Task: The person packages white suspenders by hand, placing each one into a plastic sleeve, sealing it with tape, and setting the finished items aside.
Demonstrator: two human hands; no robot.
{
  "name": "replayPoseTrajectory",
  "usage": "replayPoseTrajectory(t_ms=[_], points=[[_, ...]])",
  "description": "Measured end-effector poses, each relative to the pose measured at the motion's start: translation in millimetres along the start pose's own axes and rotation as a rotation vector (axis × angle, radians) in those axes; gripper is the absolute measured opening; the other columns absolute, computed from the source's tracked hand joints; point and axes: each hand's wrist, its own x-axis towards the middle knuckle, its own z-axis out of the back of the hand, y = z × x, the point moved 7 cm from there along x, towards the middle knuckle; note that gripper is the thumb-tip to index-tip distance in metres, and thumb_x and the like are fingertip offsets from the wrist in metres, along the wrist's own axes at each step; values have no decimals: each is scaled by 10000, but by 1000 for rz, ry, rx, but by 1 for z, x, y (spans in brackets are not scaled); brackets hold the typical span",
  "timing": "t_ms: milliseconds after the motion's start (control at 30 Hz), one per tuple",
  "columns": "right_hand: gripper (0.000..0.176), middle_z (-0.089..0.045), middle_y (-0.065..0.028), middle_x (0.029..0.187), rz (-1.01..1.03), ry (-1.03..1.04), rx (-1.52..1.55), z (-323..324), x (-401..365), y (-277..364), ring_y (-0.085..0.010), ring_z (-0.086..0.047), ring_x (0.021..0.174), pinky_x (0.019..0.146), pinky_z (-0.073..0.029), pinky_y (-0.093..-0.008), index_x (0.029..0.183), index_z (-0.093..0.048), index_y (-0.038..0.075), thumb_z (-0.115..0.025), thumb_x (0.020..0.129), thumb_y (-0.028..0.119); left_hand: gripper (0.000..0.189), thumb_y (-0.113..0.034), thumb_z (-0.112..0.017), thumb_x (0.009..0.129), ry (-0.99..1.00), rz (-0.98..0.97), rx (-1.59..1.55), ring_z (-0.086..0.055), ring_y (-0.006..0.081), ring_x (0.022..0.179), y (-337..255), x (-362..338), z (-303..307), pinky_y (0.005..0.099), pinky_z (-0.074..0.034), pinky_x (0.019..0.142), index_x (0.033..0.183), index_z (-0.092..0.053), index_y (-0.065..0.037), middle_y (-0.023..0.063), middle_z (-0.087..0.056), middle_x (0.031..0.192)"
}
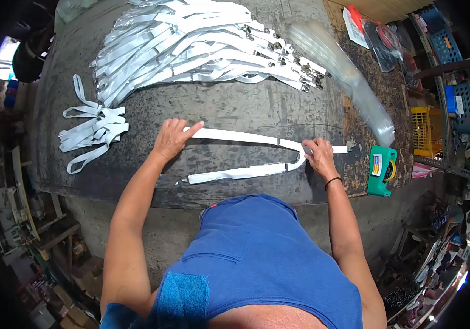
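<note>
A pair of white suspenders (238, 136) lies across the dark worktable in front of me, its strap bent in a loop on the right. My left hand (173, 139) holds the left end of the upper strap, thumb along it. At the loop, my right hand (320, 157) pinches the straps, and a short end sticks out to its right. The lower strap runs left below, with a small metal clip at its end. Dark sliders show on both straps. What lies under my right fingers is partly hidden.
A large pile of white suspenders with metal clips (191, 41) covers the back of the worktable (235, 107). Loose white straps (95, 129) lie at the left. Clear plastic sleeves (355, 88) and a green tape dispenser (378, 171) are on the right, near a yellow basket (426, 131).
</note>
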Motion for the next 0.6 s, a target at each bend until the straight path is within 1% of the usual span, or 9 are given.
replayPoseTrajectory(t_ms=[33, 67, 200, 367, 433, 467, 500, 567, 600], points=[[414, -567, -83, 1016, -1, 1, -7, -1, 0, -1, -338, -535, 983, 865, -426, -457, 1083, -670, 211, -772, 715, 52, 586, -131, -644, 850, 94, -29, 108, -496, 226, 842, 0, -7, -3, 367, -396, 793, 1393, -521, -314, 17, -515, 910], [412, -569, -84, 1016, 2, 3, -12, -1, 1, 0, -337, -536, 986, 865, -426, -456, 1080, -671, 211, -770, 714, 49, 609, -292, -682, 850, 62, -3, 30, -484, 227, 845, -4, -10, -2, 363, -386, 802, 1426, -487, -342, 23, -508, 911], [391, -578, -94, 1003, 125, -12, -59, 3, 4, 7, -342, -548, 972, 851, -435, -458, 1078, -674, 211, -740, 728, 51, 609, -427, -664, 855, 91, 53, 25, -500, 240, 913, 4, -17, -23, 388, -387, 831, 1427, -488, -309, 41, -528, 957], [351, -595, -95, 951, 142, -65, -58, 3, 4, 3, -342, -575, 935, 798, -457, -457, 1027, -682, 184, -723, 712, 34, 491, -413, -684, 851, 48, 173, -144, -544, 268, 950, 29, -26, -13, 411, -416, 865, 1296, -614, -216, 69, -564, 951], [368, -598, -87, 941, 116, -49, -70, -2, 3, -3, -335, -579, 932, 790, -462, -451, 1028, -680, 185, -729, 699, 28, 467, -396, -703, 853, 224, 335, -493, -582, 308, 958, 41, -34, -20, 419, -448, 857, 1251, -640, -161, 94, -605, 967], [378, -597, -84, 929, 124, -61, -69, -2, 3, -3, -330, -581, 928, 782, -465, -445, 1025, -678, 187, -736, 690, 22, 410, -336, -700, 880, 282, 421, -607, -618, 314, 968, 44, -37, -22, 407, -470, 854, 1224, -649, -120, 108, -637, 993], [384, -596, -84, 933, 126, -66, -68, 0, 3, -1, -329, -581, 929, 777, -465, -445, 1022, -676, 191, -737, 686, 17, 410, -336, -700, 880, 281, 434, -595, -618, 314, 968, 49, -41, -26, 407, -470, 854, 1224, -649, -120, 108, -637, 993], [387, -594, -87, 936, 136, -63, -81, 0, 3, -1, -333, -580, 927, 773, -464, -444, 1018, -675, 195, -736, 683, 12, 343, -262, -667, 904, 324, 561, -821, -635, 274, 916, 61, -53, -48, 382, -480, 831, 1212, -656, -110, 102, -654, 949], [387, -594, -87, 936, 146, -66, -77, 0, 3, 1, -333, -580, 927, 773, -464, -444, 1018, -675, 195, -736, 683, 12, 278, -227, -640, 913, 413, 715, -1017, -636, 246, 889, 64, -57, -53, 371, -491, 782, 1148, -654, -79, 100, -669, 944]])
